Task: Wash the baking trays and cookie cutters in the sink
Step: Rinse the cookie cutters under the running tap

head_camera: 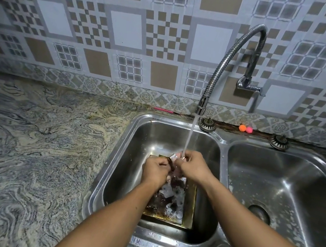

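— What have my fingers got?
— Both sets are curled round a small metal cookie cutter (173, 157). My left hand (155, 172) pinches one side and my right hand (192, 166) grips the other, under the water (189, 136) from the tap (230, 55).
— And the baking tray (164, 219)?
— Flat under my hands in the left basin of the sink (223, 154), stained and sudsy.

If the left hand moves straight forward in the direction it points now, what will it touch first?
The left hand points at the right hand, close ahead under the running water, so it would probably meet that first. A small metal cookie cutter, it seems, is held between them.
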A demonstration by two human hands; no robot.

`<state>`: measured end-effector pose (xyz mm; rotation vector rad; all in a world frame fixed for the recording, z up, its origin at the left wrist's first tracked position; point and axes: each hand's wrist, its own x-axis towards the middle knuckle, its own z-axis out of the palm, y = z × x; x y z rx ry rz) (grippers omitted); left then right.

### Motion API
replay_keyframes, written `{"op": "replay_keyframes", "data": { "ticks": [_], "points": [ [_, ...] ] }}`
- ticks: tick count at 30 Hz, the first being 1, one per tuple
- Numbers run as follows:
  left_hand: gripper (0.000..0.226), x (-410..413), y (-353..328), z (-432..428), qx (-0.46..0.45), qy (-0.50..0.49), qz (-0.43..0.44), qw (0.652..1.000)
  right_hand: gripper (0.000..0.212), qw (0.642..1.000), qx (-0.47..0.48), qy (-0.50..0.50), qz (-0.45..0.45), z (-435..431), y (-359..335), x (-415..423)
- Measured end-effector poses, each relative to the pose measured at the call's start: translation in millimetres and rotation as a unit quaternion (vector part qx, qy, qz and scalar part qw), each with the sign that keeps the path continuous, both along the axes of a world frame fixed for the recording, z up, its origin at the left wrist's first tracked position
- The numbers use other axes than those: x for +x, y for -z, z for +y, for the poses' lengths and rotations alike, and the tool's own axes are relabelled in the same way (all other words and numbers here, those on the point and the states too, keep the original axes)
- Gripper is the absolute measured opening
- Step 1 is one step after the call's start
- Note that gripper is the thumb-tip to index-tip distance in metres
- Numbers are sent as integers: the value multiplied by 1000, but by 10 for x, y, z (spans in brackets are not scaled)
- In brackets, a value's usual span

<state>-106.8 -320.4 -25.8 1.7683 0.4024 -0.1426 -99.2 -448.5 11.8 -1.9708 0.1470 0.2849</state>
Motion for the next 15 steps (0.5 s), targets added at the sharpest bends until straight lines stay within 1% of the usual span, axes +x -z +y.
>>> {"op": "replay_keyframes", "data": {
  "ticks": [3,5,7,9,13,15],
  "points": [
    [31,-23,14,-73,51,-13,-17,998,21,999,-40,20,-7,-28,-2,-7],
    [31,-37,5,-108,41,-17,-16,999,21,998,-59,20,-17,-73,-26,-25],
    [27,-7,36,-121,-11,-8,-6,1000,18,997,-69,18,-22,-133,-48,-33],
    [13,-6,13,-140,-63,6,6,998,16,997,-74,21,-27,-189,-81,-30],
    [18,33,-36,-188,-202,15,51,978,17,998,-52,34,-21,-321,-102,2],
    [18,37,-71,-222,-236,6,61,970,22,998,-53,35,-18,-422,-103,3]
  ]
}}
